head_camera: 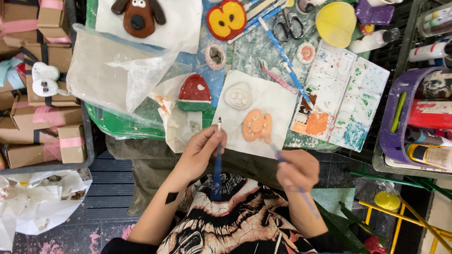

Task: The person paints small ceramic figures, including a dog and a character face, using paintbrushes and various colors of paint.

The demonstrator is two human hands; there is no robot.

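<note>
1. Leftmost, stacked brown cardboard boxes with pink ribbons [38, 119] fill a dark crate.
2. Next, the left hand [200, 150] pinches a dark blue paintbrush [217, 165] upright, fingers closed round its handle.
3. Above lies a red-and-green clay mushroom [195, 93].
4. Then an orange clay figure [257, 126] rests on white paper [275, 101].
5. Just below, the right hand [298, 169] grips a thin purple-handled paintbrush [304, 194], its tip near the figure.
6. Beyond sits a paint-stained white palette [347, 94].

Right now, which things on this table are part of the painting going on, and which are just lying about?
In use:
left hand holding a blue-handled brush
right hand holding a thin brush near the orange clay piece
white clay piece on the same paper sheet
paint palette

Lying about:
brown dog figure
scissors
red mushroom piece
cardboard boxes
</note>
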